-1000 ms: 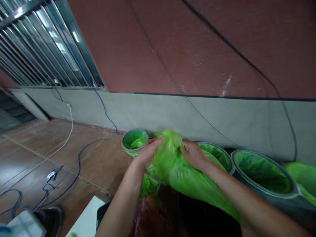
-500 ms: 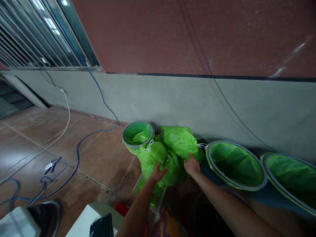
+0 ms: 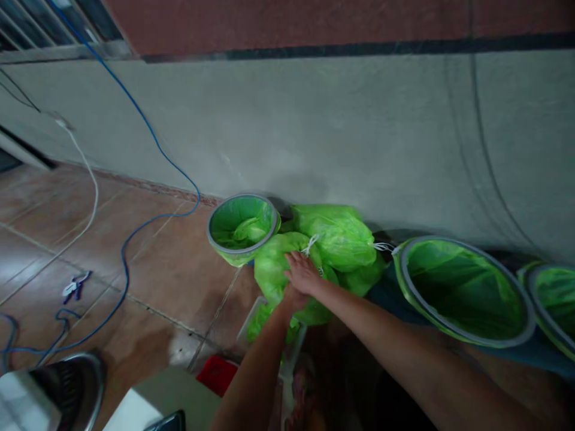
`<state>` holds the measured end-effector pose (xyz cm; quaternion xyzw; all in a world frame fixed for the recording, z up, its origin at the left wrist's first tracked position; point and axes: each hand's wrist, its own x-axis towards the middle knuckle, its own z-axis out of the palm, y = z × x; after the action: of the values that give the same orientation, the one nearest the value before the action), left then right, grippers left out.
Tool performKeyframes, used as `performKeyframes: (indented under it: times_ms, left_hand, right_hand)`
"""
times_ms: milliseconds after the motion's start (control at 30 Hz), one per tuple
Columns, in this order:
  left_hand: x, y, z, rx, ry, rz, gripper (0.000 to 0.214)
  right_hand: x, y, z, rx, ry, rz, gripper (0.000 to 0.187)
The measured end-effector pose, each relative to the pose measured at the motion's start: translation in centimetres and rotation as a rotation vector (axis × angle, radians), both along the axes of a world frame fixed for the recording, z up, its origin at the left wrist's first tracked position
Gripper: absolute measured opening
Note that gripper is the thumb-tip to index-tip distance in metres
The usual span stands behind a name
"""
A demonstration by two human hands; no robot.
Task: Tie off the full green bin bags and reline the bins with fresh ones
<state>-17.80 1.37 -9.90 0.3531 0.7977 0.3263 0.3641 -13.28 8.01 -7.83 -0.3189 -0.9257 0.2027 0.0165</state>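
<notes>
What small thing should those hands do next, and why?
Perhaps ease the right hand toward the white cord on the green bag beside the leftmost round bin: the hand lies over that bag, close below the cord in this view, and largely hides the left hand.

Forearms (image 3: 377, 338) angled inward, right hand (image 3: 304, 275) overlapping left hand (image 3: 293, 298)

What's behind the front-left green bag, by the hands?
Another green bag, with white string at its right end, and beyond that the gray lower wall. Whatever sits lower down between the two is covered by the front-left bag.
</notes>
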Motion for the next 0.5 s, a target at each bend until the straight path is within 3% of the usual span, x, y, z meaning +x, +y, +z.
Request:
performKeyframes:
  times_ms: [100, 133, 233, 300, 333, 433, 500]
  left_hand:
    - [-1.2, -1.5, -1.2, 0.088, -0.203, -0.036, 0.031]
    - [-1.7, -2.4, -1.6, 0.124, -0.259, 0.021, 0.035]
    - [-2.9, -6.2, -2.7, 0.198, -0.334, 0.448, 0.043]
    - [-3.1, -9.1, -3.3, 0.073, -0.155, 0.707, 0.038]
    - [-3.0, -10.4, -3.6, -0.055, -0.038, 0.73, 0.034]
    - [-1.6, -12.9, -4.7, -0.491, 0.15, 0.562, 0.044]
    - [-0.2, -13.6, -5.6, -0.608, 0.168, 0.472, 0.062]
  right_hand:
    - [0.8, 4.6, -4.6, -0.151, -0.113, -0.188, 0.042]
    - [1.3, 5.9, -5.8, -0.195, -0.142, -0.211, 0.04]
    - [2.5, 8.1, -7.8, -0.279, -0.169, -0.21, 0.038]
    - [2.7, 8.3, -7.6, -0.29, -0.169, -0.205, 0.038]
    - [2.7, 8.2, -7.0, -0.283, -0.164, -0.2, 0.038]
    - [2.6, 7.2, -4.6, -0.229, -0.122, -0.175, 0.041]
    - [3.0, 6.2, -2.8, -0.161, -0.071, -0.166, 0.042]
